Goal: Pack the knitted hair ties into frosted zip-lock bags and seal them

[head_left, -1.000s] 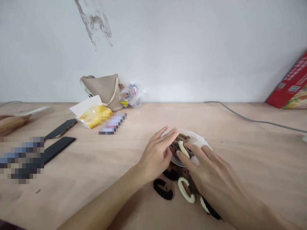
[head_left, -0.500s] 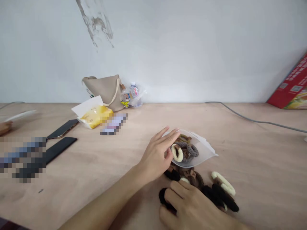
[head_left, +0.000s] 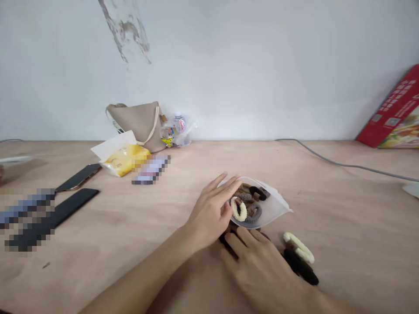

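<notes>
A frosted plastic bag [head_left: 273, 208] lies with its mouth toward me, and several fuzzy hair ties show inside: a cream hair tie [head_left: 238, 209], a black hair tie [head_left: 258, 193] and grey ones. My left hand [head_left: 212, 209] grips the bag's left edge, its fingers stretched along the top and the thumb at the opening. Right below the mouth, my right hand [head_left: 252, 261] curls over dark hair ties [head_left: 228, 244], which its fingers mostly hide. Beside its right edge lie a loose cream hair tie [head_left: 299, 247] and a black hair tie [head_left: 301, 266].
A yellow tissue pack [head_left: 126, 157], a beige bag [head_left: 140, 122] and a clear plastic bag with a bottle [head_left: 179, 128] stand near the wall. Phones [head_left: 78, 176] lie at left. A grey cable [head_left: 327, 159] runs right, below a red box [head_left: 389, 113].
A black hair tie now shows inside the plastic bag. My right hand has moved up to its mouth, with fewer loose hair ties visible. My left hand keeps its hold; the view has shifted slightly.
</notes>
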{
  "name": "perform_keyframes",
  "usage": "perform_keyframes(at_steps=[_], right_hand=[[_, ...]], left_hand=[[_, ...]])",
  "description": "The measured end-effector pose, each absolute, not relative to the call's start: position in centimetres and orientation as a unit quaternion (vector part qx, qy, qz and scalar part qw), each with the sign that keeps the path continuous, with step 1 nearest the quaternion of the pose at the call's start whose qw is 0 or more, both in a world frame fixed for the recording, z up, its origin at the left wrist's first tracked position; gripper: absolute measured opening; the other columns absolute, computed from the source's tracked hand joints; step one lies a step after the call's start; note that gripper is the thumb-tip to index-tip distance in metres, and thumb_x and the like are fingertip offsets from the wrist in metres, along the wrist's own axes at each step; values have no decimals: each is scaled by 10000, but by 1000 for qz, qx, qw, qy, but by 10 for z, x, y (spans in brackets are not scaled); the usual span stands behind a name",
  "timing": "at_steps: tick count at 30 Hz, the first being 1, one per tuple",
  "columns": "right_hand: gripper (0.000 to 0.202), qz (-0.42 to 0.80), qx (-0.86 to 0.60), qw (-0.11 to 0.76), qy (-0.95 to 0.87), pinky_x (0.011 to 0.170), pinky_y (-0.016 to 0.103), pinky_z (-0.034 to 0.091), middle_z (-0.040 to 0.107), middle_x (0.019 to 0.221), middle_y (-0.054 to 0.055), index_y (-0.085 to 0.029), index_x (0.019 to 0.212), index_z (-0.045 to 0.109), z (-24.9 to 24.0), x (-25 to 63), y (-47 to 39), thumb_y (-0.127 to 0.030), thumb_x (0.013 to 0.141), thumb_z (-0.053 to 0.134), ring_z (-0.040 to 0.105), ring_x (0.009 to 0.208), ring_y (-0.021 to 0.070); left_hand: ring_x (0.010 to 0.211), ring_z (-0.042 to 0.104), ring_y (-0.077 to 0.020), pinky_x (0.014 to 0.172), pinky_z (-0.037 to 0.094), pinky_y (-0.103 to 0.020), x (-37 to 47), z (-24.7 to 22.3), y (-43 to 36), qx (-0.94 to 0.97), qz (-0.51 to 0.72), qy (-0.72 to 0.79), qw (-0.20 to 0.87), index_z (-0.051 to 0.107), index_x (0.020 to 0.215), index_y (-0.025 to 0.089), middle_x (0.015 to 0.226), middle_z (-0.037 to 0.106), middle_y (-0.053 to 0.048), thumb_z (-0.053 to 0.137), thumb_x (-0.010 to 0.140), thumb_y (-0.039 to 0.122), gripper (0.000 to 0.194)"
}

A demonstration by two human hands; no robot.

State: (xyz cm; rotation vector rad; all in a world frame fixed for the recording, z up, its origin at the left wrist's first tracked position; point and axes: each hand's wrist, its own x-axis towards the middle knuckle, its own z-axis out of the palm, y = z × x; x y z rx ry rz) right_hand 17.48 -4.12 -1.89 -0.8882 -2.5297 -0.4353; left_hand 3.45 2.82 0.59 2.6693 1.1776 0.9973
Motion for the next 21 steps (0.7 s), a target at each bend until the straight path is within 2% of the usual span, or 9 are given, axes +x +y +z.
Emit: perform_keyframes(at_steps=[1, 4, 7, 9, 11, 16, 19, 21], right_hand=[[63, -163, -305, 222, -912, 533, 320, 371, 616, 681, 29, -178, 743, 572, -18, 172, -41, -121, 727, 593, 533, 616, 193], [148, -190, -247, 288, -905, 554, 313, 373, 617, 657, 11, -190, 684, 549, -8, 177, -41, -88, 788, 525, 509, 565, 158], [230, -196, -260, 351, -878, 627, 323, 400, 666, 807, 51, -171, 830, 613, 5, 199, -38, -58, 867, 416, 551, 664, 173], [254, -191, -317, 335, -867, 658, 335, 408, 667, 929, 96, -137, 938, 624, 9, 215, -34, -69, 897, 384, 559, 750, 200], [243, -166, -354, 300, -870, 658, 333, 408, 660, 960, 99, -137, 943, 624, 9, 227, -33, -71, 898, 394, 551, 759, 204], [299, -114, -353, 306, -877, 515, 291, 375, 603, 654, 15, -207, 746, 596, -2, 234, -45, -154, 935, 371, 523, 561, 152], [314, -155, -373, 304, -862, 474, 294, 421, 643, 653, 18, -228, 759, 592, -9, 240, -56, -253, 958, 350, 569, 533, 158], [266, -169, -370, 278, -870, 464, 276, 466, 675, 687, 17, -237, 813, 603, -13, 249, -62, -251, 944, 372, 606, 534, 153]], left_hand=[[1335, 374, -197, 1071, 400, -381, 34, 5, 29, 865, 326, 381, 27, 468, 1334, 147, 1336, 554, -44, 368, 785, 1, 577], [1333, 378, -197, 1068, 403, -390, 32, 5, 30, 864, 329, 379, 28, 460, 1341, 186, 1342, 549, -28, 379, 784, -1, 593], [1340, 367, -203, 1070, 401, -397, 30, 5, 30, 865, 330, 378, 35, 458, 1342, 192, 1353, 539, -28, 385, 773, -2, 606], [1342, 366, -210, 1072, 397, -401, 30, 6, 29, 865, 329, 376, 38, 458, 1342, 178, 1356, 535, -36, 391, 775, 6, 596], [1340, 368, -217, 1072, 396, -408, 30, 7, 29, 866, 327, 376, 41, 454, 1345, 180, 1358, 533, -37, 397, 779, 11, 593], [1338, 372, -219, 1064, 404, -426, 31, 7, 29, 862, 332, 381, 48, 447, 1355, 215, 1353, 538, -25, 384, 777, 1, 619], [1339, 370, -213, 1068, 400, -424, 31, 7, 28, 861, 333, 382, 45, 446, 1355, 202, 1351, 541, -32, 375, 783, -1, 611], [1340, 368, -209, 1072, 396, -415, 31, 7, 28, 862, 331, 382, 42, 450, 1351, 184, 1349, 543, -36, 370, 786, -1, 600]])
